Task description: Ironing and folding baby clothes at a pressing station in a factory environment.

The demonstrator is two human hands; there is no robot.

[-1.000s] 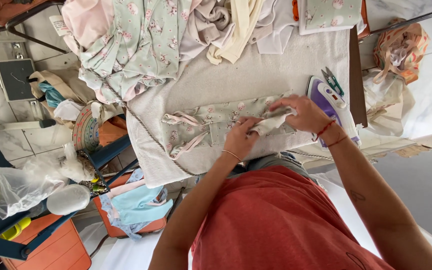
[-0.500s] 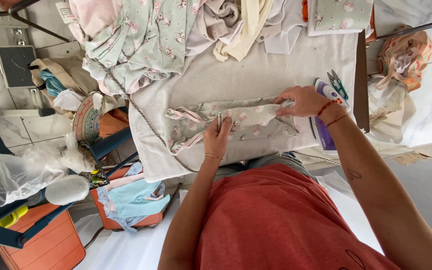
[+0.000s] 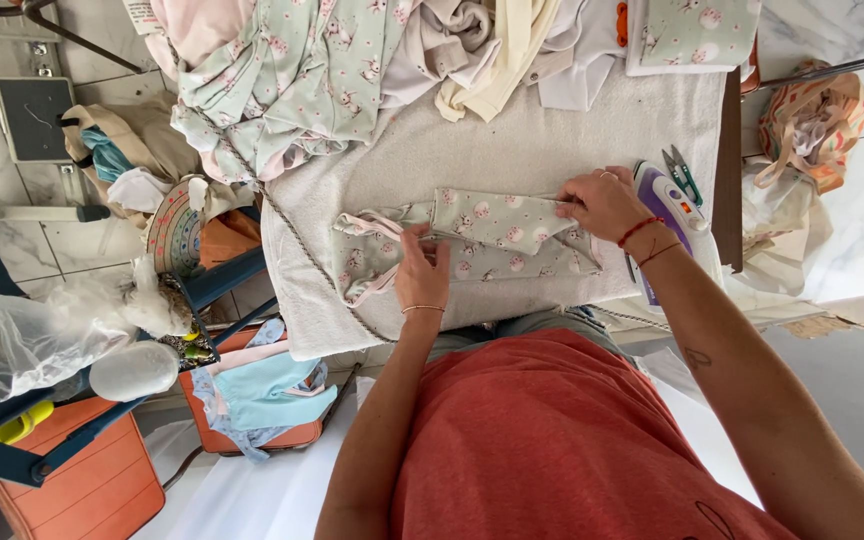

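the small pale green baby garment with a pink-and-white animal print (image 3: 482, 240) lies folded lengthwise on the grey towelling cover of the ironing board (image 3: 512, 150), just in front of the person in the coral red t-shirt (image 3: 552, 440). the left hand (image 3: 422, 275) rests on the garment's left part, fingers bent and pinching a fold of the cloth near the pink-trimmed edge. the right hand (image 3: 604, 203), with red cord bracelets at the wrist, presses down on the garment's right end, fingers curled over the fabric edge and closed on it. just beside that hand stands a white and purple electric iron (image 3: 667, 205), with small green-handled scissors (image 3: 684, 175) next to it. a heap of pastel baby clothes (image 3: 352, 60) crowds the far side of the board, a twisted cord (image 3: 297, 235) trails across the cover, and an orange plastic crate (image 3: 92, 480) sits on the floor to the left.
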